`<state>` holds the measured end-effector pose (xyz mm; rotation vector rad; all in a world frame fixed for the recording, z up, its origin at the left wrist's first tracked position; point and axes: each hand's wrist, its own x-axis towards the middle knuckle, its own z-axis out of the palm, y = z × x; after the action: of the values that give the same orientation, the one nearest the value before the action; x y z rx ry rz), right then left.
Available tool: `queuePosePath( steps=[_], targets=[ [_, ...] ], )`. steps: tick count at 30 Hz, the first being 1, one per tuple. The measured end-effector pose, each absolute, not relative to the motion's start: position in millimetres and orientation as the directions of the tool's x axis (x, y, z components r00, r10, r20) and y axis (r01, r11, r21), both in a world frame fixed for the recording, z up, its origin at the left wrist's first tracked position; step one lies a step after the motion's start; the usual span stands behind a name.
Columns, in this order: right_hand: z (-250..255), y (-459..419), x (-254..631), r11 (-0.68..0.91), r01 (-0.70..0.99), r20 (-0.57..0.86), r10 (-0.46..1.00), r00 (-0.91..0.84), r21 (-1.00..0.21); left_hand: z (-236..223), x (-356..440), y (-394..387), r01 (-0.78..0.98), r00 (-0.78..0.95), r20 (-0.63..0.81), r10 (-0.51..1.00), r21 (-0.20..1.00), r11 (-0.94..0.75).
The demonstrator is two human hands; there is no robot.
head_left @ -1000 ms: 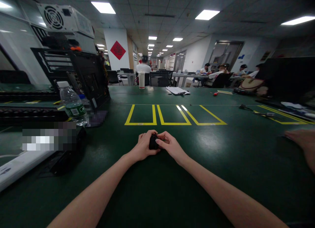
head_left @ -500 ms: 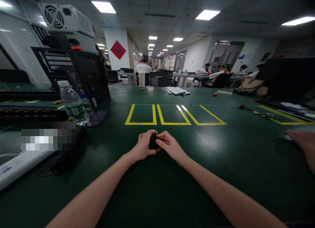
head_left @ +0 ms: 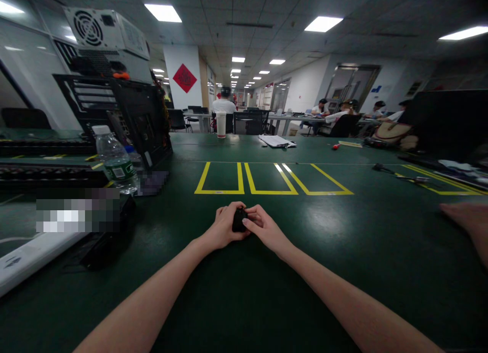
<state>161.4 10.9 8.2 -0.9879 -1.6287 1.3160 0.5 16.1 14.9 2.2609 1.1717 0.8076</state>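
Observation:
Near the middle of the green tabletop (head_left: 244, 297), a small black object (head_left: 239, 220) sits between my two hands; its kind is too dark to make out. My left hand (head_left: 224, 225) wraps round its left side, thumb below and fingers over the top. On the other side, my right hand (head_left: 264, 226) pinches its right edge with thumb and fingertips. Both hands rest low over the table, just in front of yellow tape outlines (head_left: 221, 192). Fingers partly hide the object.
To the left stand a plastic water bottle (head_left: 116, 160), an open computer case (head_left: 147, 122) with a power supply (head_left: 110, 30) on top, and a white bar (head_left: 38, 256). Farther back are a cup (head_left: 221, 124) and a clipboard (head_left: 277, 141). Another person's hand (head_left: 463, 218) lies at right.
The view has shifted very slightly. Both my hands keep nearly the same grip on the black object; the other person's hand at right has moved slightly left.

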Motion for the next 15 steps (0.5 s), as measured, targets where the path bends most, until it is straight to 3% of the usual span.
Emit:
queuePosePath(
  steps=[9,15],
  targets=[
    [3.0,17.2,161.7,0.13,0.149,0.079,0.948,-0.308,-0.98,3.4,3.0,21.8,0.56,0.433,0.315,0.845,0.64,-0.526],
    [6.6,14.7,162.3,0.137,0.119,0.082,0.921,-0.381,-0.983,4.3,1.5,21.8,0.559,0.454,0.332,0.827,0.616,-0.555]
  ],
)
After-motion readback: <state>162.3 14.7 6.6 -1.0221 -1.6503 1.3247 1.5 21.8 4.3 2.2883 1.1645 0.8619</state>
